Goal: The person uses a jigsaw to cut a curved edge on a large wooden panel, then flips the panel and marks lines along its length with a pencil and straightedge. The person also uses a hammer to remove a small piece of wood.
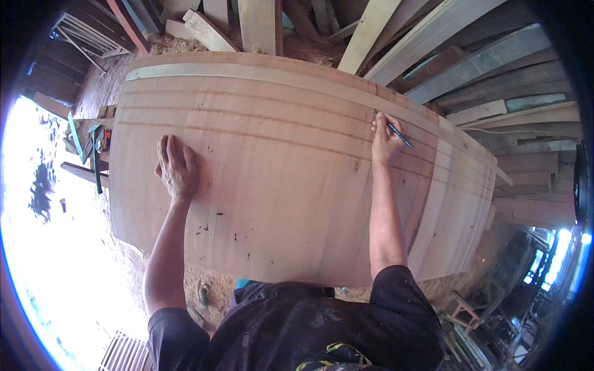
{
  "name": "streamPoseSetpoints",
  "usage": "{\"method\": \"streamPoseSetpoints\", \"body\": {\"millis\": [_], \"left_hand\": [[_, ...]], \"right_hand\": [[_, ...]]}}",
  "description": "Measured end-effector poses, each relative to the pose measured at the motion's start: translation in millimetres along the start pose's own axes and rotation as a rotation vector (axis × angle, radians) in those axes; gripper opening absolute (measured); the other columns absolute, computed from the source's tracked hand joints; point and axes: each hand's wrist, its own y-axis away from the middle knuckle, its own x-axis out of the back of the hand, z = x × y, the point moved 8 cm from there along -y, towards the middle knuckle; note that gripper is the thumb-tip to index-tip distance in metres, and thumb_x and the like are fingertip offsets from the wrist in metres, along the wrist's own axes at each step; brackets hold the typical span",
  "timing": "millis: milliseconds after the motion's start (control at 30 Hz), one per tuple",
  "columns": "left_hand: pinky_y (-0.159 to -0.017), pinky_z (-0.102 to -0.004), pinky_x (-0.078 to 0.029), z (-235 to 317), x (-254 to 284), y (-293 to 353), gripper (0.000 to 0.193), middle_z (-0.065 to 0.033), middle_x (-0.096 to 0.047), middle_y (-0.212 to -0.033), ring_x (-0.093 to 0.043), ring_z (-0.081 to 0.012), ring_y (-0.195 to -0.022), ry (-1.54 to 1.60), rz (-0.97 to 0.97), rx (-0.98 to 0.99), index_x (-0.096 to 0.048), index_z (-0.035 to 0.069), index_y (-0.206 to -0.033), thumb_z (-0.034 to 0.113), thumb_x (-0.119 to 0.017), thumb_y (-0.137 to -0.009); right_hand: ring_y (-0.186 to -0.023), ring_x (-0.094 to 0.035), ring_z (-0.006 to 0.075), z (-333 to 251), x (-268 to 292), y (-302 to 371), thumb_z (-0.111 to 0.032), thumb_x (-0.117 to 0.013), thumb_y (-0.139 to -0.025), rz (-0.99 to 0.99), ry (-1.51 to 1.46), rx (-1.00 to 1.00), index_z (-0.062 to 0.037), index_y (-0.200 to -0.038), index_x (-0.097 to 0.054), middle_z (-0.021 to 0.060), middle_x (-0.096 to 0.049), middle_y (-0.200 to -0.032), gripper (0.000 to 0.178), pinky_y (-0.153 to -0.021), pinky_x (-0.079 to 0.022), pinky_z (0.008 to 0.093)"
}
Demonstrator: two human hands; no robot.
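A broad wooden panel (278, 185) lies in front of me, with several narrow grooves running across its far part. Flat on the left part of the panel rests my left hand (176, 167), its fingers stretched out and holding nothing. My right hand (387, 145) is closed around a slim, dark, pencil-like tool (400, 134), near the far grooves on the right. The tool slants back over the hand; its tip is too small to make out. A pale wooden strip (235, 75) runs along the panel's far edge. Small dark flecks lie on the near surface.
Long boards (445, 37) lean and lie beyond the far right edge, with stacked timber (526, 173) at the right. A hammer (96, 157) and an orange-and-black tape measure (106, 138) are beside the left edge. Wood shavings (176, 45) cover the ground behind.
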Motion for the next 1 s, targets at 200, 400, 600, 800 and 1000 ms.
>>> {"method": "streamPoseSetpoints", "body": {"millis": [200,400,600,800,1000], "left_hand": [[-0.12,-0.049,-0.027,2.1,1.4,-2.6,0.059,-0.0179,-0.042,-0.165,-0.036,-0.0293,-0.155,0.033,-0.022,0.023,-0.046,0.003,-0.156,0.034,-0.055,-0.106],[-0.12,-0.049,-0.027,1.7,-1.7,1.4,0.059,-0.0176,-0.041,-0.166,-0.033,-0.03,-0.157,0.036,-0.015,-0.017,-0.045,0.004,-0.157,0.033,-0.055,-0.107],[-0.12,-0.0503,-0.026,3.3,-4.4,0.8,0.059,-0.0182,-0.04,-0.167,-0.032,-0.0335,-0.158,0.038,-0.036,-0.009,-0.044,0.004,-0.157,0.032,-0.056,-0.106],[-0.12,-0.0511,-0.026,6.0,-2.2,1.0,0.058,-0.0191,-0.04,-0.166,-0.032,-0.0346,-0.158,0.063,-0.046,-0.019,-0.044,0.004,-0.157,0.03,-0.055,-0.106],[-0.121,-0.0523,-0.025,5.6,-0.6,0.0,0.058,-0.0199,-0.039,-0.166,-0.032,-0.0361,-0.157,0.076,-0.038,-0.028,-0.044,0.004,-0.157,0.03,-0.055,-0.106]], "right_hand": [[-0.081,-0.069,0.0085,-29.9,-122.3,42.7,-0.01,-0.075,-0.101,-0.235,0.055,-0.019,0.0009,-0.108,-0.072,0.0041,-0.073,-0.092,0.013,-0.072,-0.057,0.0227],[-0.078,-0.065,0.0058,-4.9,-170.8,50.8,-0.012,-0.077,-0.098,-0.218,0.06,-0.035,-0.0012,-0.099,-0.074,-0.0005,-0.072,-0.086,0.011,-0.071,-0.054,0.0239],[-0.079,-0.065,0.0061,-3.2,-170.0,46.6,-0.01,-0.078,-0.096,-0.179,0.141,0.08,-0.0014,-0.098,-0.076,-0.0003,-0.073,-0.087,0.008,-0.072,-0.055,0.0255],[-0.08,-0.065,0.0056,-3.3,-165.6,47.0,-0.008,-0.078,-0.096,-0.194,0.148,0.1,-0.0009,-0.098,-0.075,0.0001,-0.074,-0.088,0.008,-0.072,-0.055,0.0248],[-0.08,-0.066,0.0055,-5.7,-168.7,50.4,-0.009,-0.077,-0.097,-0.165,0.154,0.034,-0.0006,-0.1,-0.074,0.0007,-0.074,-0.088,0.009,-0.072,-0.055,0.0233]]}}
